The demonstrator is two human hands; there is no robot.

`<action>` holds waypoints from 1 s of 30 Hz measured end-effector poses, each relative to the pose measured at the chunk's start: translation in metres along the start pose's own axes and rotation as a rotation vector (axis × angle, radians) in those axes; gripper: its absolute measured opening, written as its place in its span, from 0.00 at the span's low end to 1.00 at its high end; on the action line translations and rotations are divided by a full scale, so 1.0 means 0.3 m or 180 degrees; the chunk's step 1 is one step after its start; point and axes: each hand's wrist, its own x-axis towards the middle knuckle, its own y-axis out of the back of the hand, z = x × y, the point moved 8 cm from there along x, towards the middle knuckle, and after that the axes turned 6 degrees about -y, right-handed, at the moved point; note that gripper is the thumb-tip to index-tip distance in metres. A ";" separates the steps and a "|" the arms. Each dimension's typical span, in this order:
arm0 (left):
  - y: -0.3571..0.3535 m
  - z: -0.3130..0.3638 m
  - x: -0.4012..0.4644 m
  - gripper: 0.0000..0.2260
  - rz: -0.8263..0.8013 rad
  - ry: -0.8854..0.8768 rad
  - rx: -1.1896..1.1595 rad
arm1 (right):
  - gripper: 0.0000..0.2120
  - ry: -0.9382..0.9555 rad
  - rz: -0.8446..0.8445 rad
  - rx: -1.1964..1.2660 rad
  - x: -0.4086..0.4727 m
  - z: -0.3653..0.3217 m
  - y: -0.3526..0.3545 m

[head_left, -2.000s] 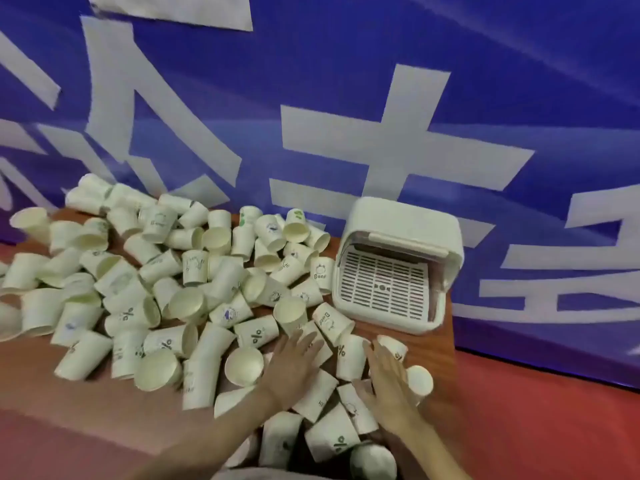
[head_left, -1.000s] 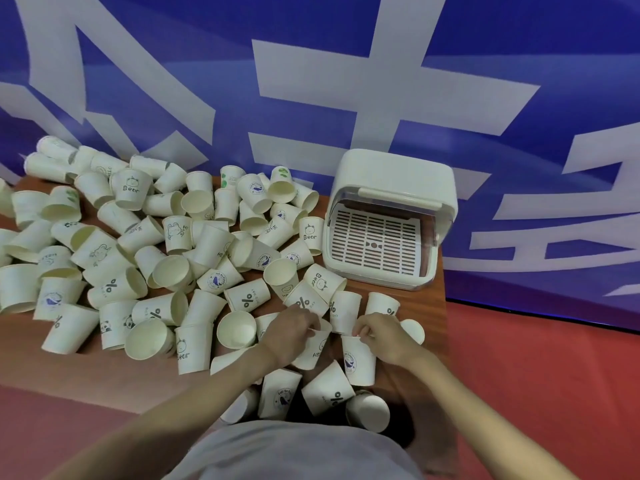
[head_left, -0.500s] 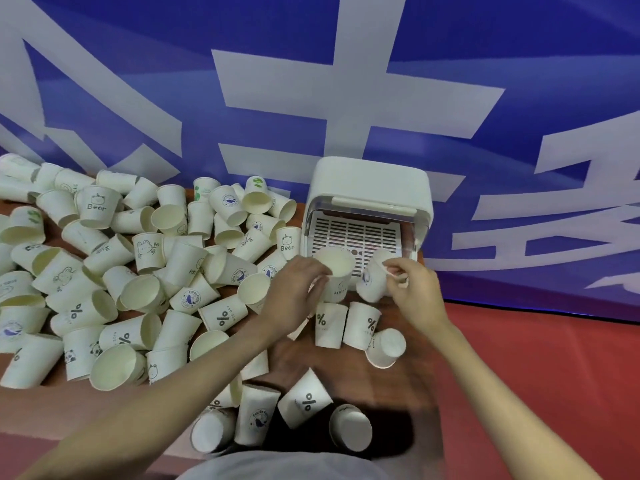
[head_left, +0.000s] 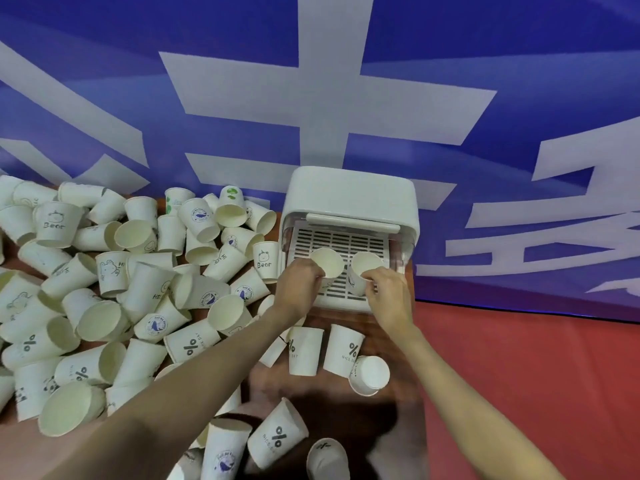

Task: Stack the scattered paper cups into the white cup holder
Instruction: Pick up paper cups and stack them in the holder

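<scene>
The white cup holder [head_left: 353, 192] stands at the table's far right edge, its slatted tray open toward me. My left hand [head_left: 298, 289] grips one white paper cup [head_left: 328, 263], mouth up, over the tray's left side. Beside it my right hand [head_left: 389, 294] grips a second paper cup [head_left: 365, 266] over the tray's right side. Whether either cup touches the tray is unclear. Several scattered paper cups [head_left: 145, 289] cover the table to the left.
Two upside-down cups [head_left: 341, 349] and one lying on its side [head_left: 370, 375] sit just in front of the holder. More cups [head_left: 277, 441] lie near the front edge. A blue banner [head_left: 450, 81] hangs behind. Red floor [head_left: 536, 375] lies to the right.
Both hands picked a cup each from the pile near the front, lifted them and carried them forward to the holder's tray. The camera has moved closer.
</scene>
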 end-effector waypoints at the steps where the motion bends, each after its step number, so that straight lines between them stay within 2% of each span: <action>1: -0.014 -0.010 -0.004 0.06 -0.0042 0.0044 0.0005 | 0.11 0.0003 -0.0055 0.0012 0.004 0.000 -0.017; 9: -0.071 -0.058 -0.040 0.06 -0.0232 0.0215 -0.0074 | 0.07 0.0101 -0.0285 0.0064 0.002 -0.019 -0.096; 14: -0.059 -0.065 -0.061 0.07 -0.0210 0.0129 -0.0081 | 0.10 0.0106 -0.0228 0.0115 -0.012 -0.030 -0.083; 18: -0.011 -0.061 -0.104 0.08 0.0090 -0.0016 -0.0237 | 0.09 0.0186 -0.0013 0.0344 -0.089 -0.055 -0.019; 21: 0.020 -0.038 -0.173 0.09 0.0261 -0.0250 -0.0317 | 0.08 0.0253 -0.0267 0.0505 -0.172 -0.060 -0.016; 23: 0.015 -0.028 -0.221 0.11 0.0145 -0.0366 -0.0353 | 0.07 0.0276 -0.0526 0.0465 -0.219 -0.050 -0.045; 26: -0.026 -0.044 -0.275 0.07 -0.0190 -0.0372 -0.0238 | 0.11 0.0242 -0.0799 0.0340 -0.261 -0.035 -0.086; 30: -0.098 -0.079 -0.300 0.14 -0.0807 -0.0084 -0.0074 | 0.15 0.0066 -0.1034 0.0054 -0.276 -0.037 -0.115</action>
